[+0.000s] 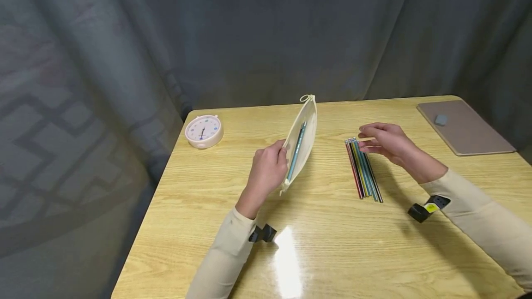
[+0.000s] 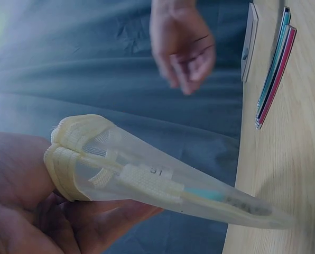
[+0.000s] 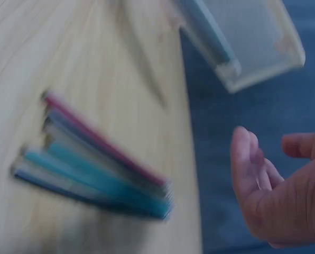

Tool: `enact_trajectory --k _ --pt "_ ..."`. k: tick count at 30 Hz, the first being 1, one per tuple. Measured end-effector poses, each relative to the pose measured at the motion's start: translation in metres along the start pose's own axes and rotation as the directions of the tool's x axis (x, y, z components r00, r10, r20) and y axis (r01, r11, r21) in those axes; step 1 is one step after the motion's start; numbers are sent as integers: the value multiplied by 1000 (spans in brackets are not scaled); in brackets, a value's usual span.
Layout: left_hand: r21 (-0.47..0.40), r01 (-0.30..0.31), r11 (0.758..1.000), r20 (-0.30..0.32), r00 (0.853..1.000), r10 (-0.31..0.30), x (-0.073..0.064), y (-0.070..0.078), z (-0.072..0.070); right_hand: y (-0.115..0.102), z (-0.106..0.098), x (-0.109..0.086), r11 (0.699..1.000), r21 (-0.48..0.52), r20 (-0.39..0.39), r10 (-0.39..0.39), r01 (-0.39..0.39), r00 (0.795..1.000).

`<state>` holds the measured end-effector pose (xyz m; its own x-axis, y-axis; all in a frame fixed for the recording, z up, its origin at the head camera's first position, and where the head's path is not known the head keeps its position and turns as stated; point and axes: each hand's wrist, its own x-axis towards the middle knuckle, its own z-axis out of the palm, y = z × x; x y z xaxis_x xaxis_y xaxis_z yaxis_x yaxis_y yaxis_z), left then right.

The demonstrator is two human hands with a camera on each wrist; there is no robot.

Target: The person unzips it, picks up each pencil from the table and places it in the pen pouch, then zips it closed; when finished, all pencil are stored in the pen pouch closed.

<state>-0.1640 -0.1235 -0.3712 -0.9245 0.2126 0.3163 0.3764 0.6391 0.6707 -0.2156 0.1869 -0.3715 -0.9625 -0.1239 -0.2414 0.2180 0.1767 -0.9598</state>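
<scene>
My left hand [image 1: 269,166] grips a translucent, cream-edged zip pouch [image 1: 306,144] by its near side, holding it tilted above the table with its mouth spread. Inside the pouch lies a teal pencil [image 1: 297,151]. The left wrist view has the pouch [image 2: 141,169] end-on, thumb and fingers around its corner. Over the far end of a row of several pencils [image 1: 362,170] hovers my right hand [image 1: 386,143], its fingers loosely bent and holding nothing. In the right wrist view those pencils [image 3: 99,159] look blurred, apart from the right hand [image 3: 284,190].
A round pink clock [image 1: 203,131] lies at the table's back left. At the back right, a grey eraser [image 1: 441,120] rests on a mauve notebook [image 1: 465,128]. Dark curtains [image 1: 274,36] hang behind the wooden table [image 1: 332,253].
</scene>
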Motion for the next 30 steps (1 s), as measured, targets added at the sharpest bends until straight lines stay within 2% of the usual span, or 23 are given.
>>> enact_trajectory --k 3,6,16,21,30 --pt "0 6 1000 0 1000 -6 -1 -1 -1 15 -14 4 996 -57 71 70 -66 995" --pt "5 8 1000 -9 1000 -8 -1 -2 -1 25 -23 9 992 -79 95 110 -102 989" --pt "12 6 1000 -9 1000 -6 0 -3 -1 43 -39 18 981 -148 108 144 -128 984" --pt "11 -3 1000 1 1000 3 1 -1 -1 48 -42 20 973 -186 74 155 -139 985" --pt "14 -13 1000 -2 1000 13 3 -3 -2 50 -45 25 969 -178 62 185 -171 981"
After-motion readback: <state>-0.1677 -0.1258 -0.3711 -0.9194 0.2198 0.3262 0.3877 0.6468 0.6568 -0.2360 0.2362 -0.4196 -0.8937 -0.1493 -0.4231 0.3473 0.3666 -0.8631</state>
